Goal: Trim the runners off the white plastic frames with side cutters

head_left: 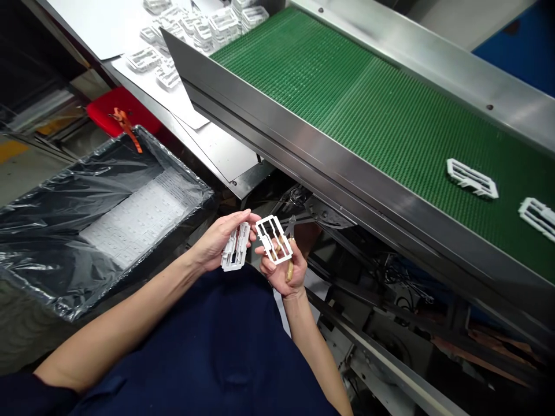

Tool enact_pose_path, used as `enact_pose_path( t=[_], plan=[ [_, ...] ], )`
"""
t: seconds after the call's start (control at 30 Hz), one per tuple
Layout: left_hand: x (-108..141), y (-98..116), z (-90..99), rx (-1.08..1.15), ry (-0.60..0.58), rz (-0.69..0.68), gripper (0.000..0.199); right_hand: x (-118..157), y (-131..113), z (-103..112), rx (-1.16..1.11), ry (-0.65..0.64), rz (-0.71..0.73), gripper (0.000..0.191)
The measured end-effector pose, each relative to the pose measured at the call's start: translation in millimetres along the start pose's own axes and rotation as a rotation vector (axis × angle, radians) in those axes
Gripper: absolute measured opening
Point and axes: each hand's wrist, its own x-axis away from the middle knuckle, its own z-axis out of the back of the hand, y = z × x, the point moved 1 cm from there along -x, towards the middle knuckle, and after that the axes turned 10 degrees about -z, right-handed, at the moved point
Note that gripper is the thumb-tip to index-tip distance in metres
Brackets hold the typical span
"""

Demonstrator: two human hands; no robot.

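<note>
My left hand [217, 241] is closed around a few stacked white plastic frames [236, 248], held upright before my body. Close beside it, my right hand [288, 274] grips a single white plastic frame [274, 238] with long slots, its flat face turned toward me. Cutting pliers [290, 268] with yellowish handles lie in the same right hand, jaws pointing up behind the frame. The left fingertips come near the edge of the single frame; whether they touch it I cannot tell.
A green conveyor belt [347, 98] with metal side walls runs across the upper right, carrying white frames [472, 178]. Piles of similar frames [203, 29] cover the table at the back. Left stands a bin [39, 196] lined with black plastic, with white parts [139, 216] inside. Behind it is a red stool [104, 110].
</note>
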Motion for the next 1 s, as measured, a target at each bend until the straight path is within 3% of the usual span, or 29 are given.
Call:
enact_pose_path(
  t=[0.1,0.27,0.4,0.53,0.63,0.83,0.93,1.0],
  plan=[
    [-3.4,-7.1,2.3,0.022,0.096,-0.056,0.03,2.4,-2.6,-13.4,0.36,0.153,0.123,0.029],
    [-12.5,-27.5,9.2,0.007,0.255,-0.184,0.04,1.4,4.2,-42.8,1.164,0.554,0.301,0.029],
    [-12.6,-37.0,12.6,0.073,0.351,-0.219,0.042,-6.5,18.0,-51.4,1.365,0.581,0.293,0.03],
    [-7.3,-42.7,28.5,0.197,0.41,-0.173,0.041,-20.3,27.7,-49.2,1.436,0.512,0.163,0.031],
    [-4.1,-49.9,50.8,0.276,0.434,-0.158,0.043,-35.7,36.0,-51.0,1.49,0.427,0.049,0.032],
    [-10.7,-61.8,103.8,0.418,0.449,-0.094,0.041,-67.7,55.0,-71.7,1.583,0.441,-0.163,0.037],
    [-16.0,-53.6,142.0,0.452,0.505,-0.062,0.045,-98.1,48.1,-91.2,1.668,0.435,-0.125,0.04],
    [-18.2,-43.0,175.1,0.428,0.518,-0.047,0.041,-135.4,32.0,-101.6,1.719,0.499,-0.024,0.044]
  ],
)
